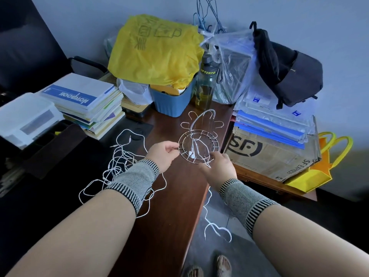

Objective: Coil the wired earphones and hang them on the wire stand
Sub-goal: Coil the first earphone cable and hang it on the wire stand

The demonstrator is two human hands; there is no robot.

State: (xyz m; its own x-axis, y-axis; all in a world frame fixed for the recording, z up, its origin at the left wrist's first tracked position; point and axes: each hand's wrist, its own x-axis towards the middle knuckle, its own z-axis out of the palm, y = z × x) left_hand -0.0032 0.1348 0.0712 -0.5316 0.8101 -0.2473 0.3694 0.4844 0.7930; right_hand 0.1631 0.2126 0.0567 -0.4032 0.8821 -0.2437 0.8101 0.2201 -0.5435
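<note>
I see the dark wood desk (175, 196) crowded at its far end: a yellow bag (155, 50) over a blue bin (169, 100), a stack of books (89, 104) to the left, and a cardboard box (269, 152) to the right. In the middle stands the wire stand (199, 136), its round base flat on the desk and its hooks curling outward up top. My left hand (163, 154) pinches the near-left rim of that base, steadying it. My right hand (218, 166) has its grip curled on a white cord at the near-right rim; that cord trails off the desk edge toward the floor. One set of wired earphones (192, 152) hangs inside the stand, buds low near the base. A loose tangle of more white cords (123, 162) lies on the desk beside my left wrist, uncoiled.

I judge this as the hanging step for one set, with most of the work left. Next, the trailing cord wants gathering into loops, then lifting onto a hook, without snagging the base wires or tipping the light stand.
</note>
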